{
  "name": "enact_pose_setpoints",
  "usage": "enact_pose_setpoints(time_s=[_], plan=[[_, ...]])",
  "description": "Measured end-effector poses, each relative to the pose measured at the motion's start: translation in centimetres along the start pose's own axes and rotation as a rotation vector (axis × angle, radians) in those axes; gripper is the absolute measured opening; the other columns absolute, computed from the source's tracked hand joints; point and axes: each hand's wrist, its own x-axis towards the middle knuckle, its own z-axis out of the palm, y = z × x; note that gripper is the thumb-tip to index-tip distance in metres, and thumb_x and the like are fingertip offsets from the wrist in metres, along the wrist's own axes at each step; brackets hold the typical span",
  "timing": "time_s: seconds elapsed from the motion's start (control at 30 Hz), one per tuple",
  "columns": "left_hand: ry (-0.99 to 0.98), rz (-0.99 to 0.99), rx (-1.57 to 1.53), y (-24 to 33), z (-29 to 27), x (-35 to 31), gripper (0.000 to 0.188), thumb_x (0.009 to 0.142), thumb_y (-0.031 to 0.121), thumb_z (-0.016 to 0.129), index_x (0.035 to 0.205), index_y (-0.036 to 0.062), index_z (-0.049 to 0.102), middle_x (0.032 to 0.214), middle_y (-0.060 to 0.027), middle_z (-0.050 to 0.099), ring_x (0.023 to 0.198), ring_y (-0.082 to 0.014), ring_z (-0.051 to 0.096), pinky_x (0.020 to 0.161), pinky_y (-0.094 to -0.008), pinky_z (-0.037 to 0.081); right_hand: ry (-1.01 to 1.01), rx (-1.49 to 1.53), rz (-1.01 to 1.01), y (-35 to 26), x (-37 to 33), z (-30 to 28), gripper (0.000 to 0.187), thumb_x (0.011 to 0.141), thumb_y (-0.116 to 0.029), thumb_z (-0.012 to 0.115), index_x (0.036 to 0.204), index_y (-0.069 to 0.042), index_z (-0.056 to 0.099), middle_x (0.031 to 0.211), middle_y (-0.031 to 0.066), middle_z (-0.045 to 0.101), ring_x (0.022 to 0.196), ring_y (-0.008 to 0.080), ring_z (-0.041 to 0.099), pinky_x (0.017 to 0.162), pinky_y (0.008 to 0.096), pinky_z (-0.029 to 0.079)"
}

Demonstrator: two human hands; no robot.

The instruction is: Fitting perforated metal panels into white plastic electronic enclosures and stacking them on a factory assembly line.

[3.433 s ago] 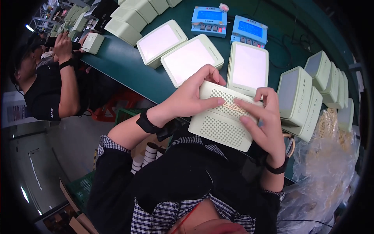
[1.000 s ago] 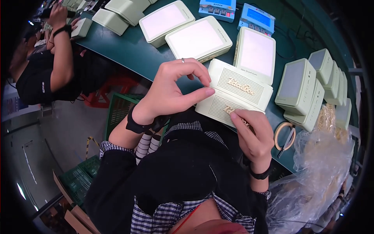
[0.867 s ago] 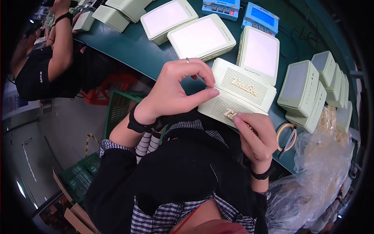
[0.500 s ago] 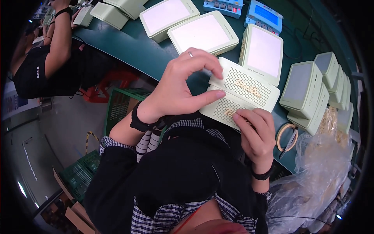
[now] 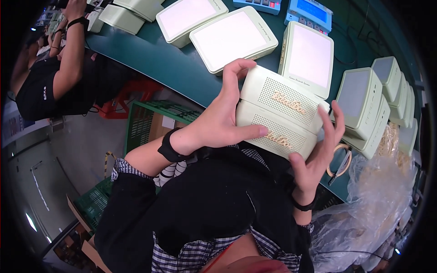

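Two cream speakers with perforated grilles lie side by side between my hands, a far speaker (image 5: 266, 84) and a near speaker (image 5: 250, 116). Each carries a raised gold script emblem on its grille. My left hand (image 5: 223, 113) clasps the left ends of both, fingers curled over the far one and thumb on the near one's face. At the right ends, my right hand (image 5: 316, 159) grips the pair, its thumb by the near speaker's lower corner and its fingers along the far one's end. The palm sides of the fingers are partly hidden.
More cream speakers with pale panels, such as one lying flat (image 5: 307, 57), rest on the green table (image 5: 136, 54). Others are stacked at right (image 5: 357, 100). A tape roll (image 5: 339, 159), crumpled plastic (image 5: 378, 195), blue devices (image 5: 309, 16) and a green crate (image 5: 136, 123) surround me. A co-worker's arm (image 5: 68, 63) is at left.
My right hand has left the near speaker's emblem for the right ends of the pair. My left hand has closed around their left ends. Both emblems now show more fully.
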Motion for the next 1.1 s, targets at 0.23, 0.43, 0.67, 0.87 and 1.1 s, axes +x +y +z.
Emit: enact_pose_setpoints(time_s=[0.23,0.43,0.67,0.87,1.1], plan=[[-0.033,-0.101,0.016,1.3,0.5,1.0,0.109,0.067,0.017,0.085,0.148,0.0044,0.013,0.143,-0.0168,0.029,0.136,-0.0268,0.031,0.113,-0.0401,0.028,-0.044,0.17,0.282,0.8,0.1,0.2,0.084,0.072,-0.018,0.077,0.145,-0.005,0.038,0.147,0.0173,0.036,0.136,0.0311,0.036,0.114,0.0426,0.026],[-0.091,-0.1,0.054,1.0,0.8,1.0,0.114,0.065,0.019,0.087,0.149,0.0054,0.012,0.142,-0.0157,0.031,0.134,-0.0256,0.033,0.111,-0.0394,0.031,-0.071,0.063,0.214,0.7,0.0,-0.3,0.083,0.072,-0.015,0.078,0.144,-0.003,0.037,0.146,0.0179,0.036,0.136,0.0296,0.035,0.114,0.0414,0.026],[-0.18,-0.362,-0.255,1.6,0.0,1.4,0.105,0.07,0.006,0.081,0.15,0.0059,0.013,0.139,-0.0132,0.037,0.131,-0.022,0.037,0.109,-0.0356,0.033,-0.038,0.254,0.281,2.0,-1.0,-0.2,0.081,0.073,-0.014,0.077,0.143,-0.004,0.037,0.147,0.0168,0.035,0.135,0.0288,0.036,0.113,0.0394,0.027],[-0.163,-0.265,-0.126,2.1,0.2,1.7,0.103,0.073,0.004,0.08,0.15,0.006,0.012,0.14,-0.013,0.038,0.133,-0.0216,0.037,0.11,-0.0351,0.033,-0.053,0.259,0.298,1.6,-0.2,-0.9,0.078,0.075,-0.013,0.076,0.142,-0.005,0.038,0.144,0.0156,0.035,0.133,0.0277,0.038,0.112,0.0385,0.03],[-0.194,-0.246,0.007,0.9,-0.3,1.6,0.11,0.072,0.022,0.087,0.149,0.0065,0.01,0.14,-0.0189,0.04,0.132,-0.0275,0.042,0.109,-0.041,0.037,-0.069,0.179,0.23,2.0,-0.3,-0.1,0.074,0.078,-0.012,0.074,0.142,-0.005,0.038,0.139,0.0147,0.039,0.13,0.0261,0.041,0.11,0.0394,0.033]])
